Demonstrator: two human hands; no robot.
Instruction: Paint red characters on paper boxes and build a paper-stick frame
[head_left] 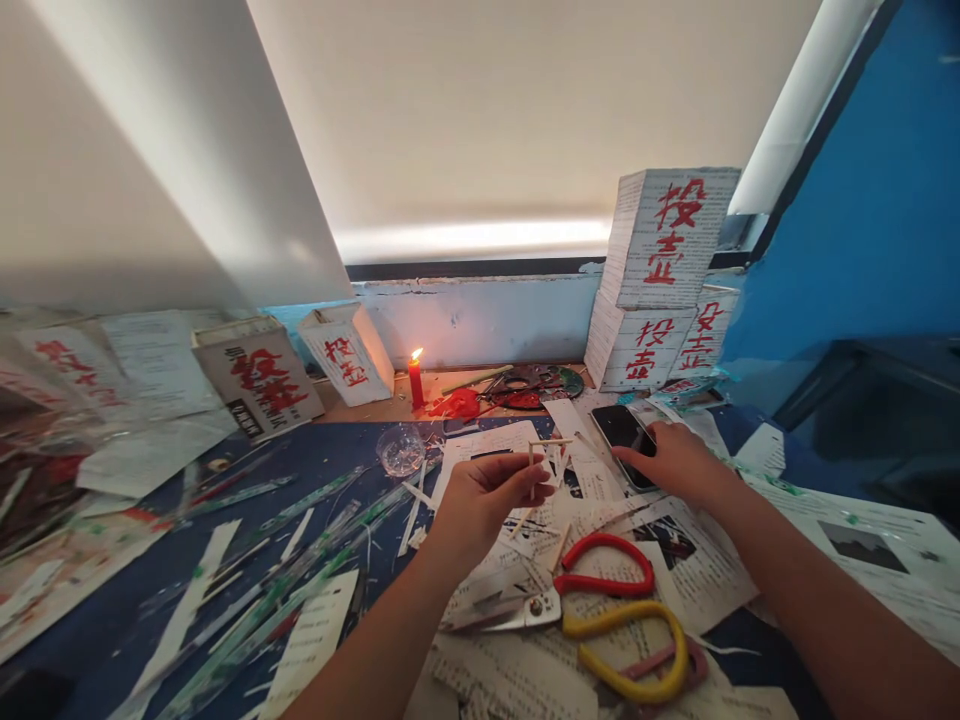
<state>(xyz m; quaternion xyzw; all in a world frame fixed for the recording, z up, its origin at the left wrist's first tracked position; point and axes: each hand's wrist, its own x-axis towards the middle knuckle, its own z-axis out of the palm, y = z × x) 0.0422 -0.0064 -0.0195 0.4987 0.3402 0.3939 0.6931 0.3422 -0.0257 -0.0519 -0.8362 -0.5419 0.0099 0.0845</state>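
Note:
Near the middle, my left hand (491, 492) pinches a small angled frame of thin wooden sticks (551, 442) between thumb and fingers. Further right, my right hand (679, 458) rests with its thumb and fingers on the edges of a black smartphone (625, 432), which lies on the papers. Scissors with one red handle and one yellow handle (649, 612) lie open below the hands. Printed paper sheets (679, 560) spread under both hands. A short loose stick (561, 548) lies just above the scissors' pivot.
A lit red candle (416, 384) stands at the back beside a paint-stained palette (536, 386). Paper boxes with red characters (656, 240) are stacked at back right; others (259, 380) stand left. Plastic strips (255, 620) litter the left, near a clear cup (400, 452).

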